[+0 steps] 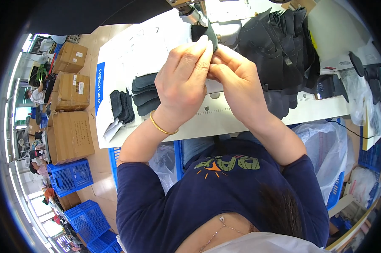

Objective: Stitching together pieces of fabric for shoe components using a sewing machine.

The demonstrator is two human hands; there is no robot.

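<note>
A small dark fabric piece with a rounded edge sits under the metal presser part of a sewing machine. The fingers of my left hand are pressed together on its near left edge. My right hand pinches its near right edge, thumb and forefinger together. Both hands meet close to the machine, and my fingers cover part of the piece. Left of my left hand lie overlapping dark fabric pieces, and beyond them a smaller stack of dark pieces.
A large heap of black cut pieces lies right of my hands on the white sewing table. A phone rests farther right. Plastic-lined blue crates stand below the table. Cardboard boxes and blue crates line the left floor; people sit beyond.
</note>
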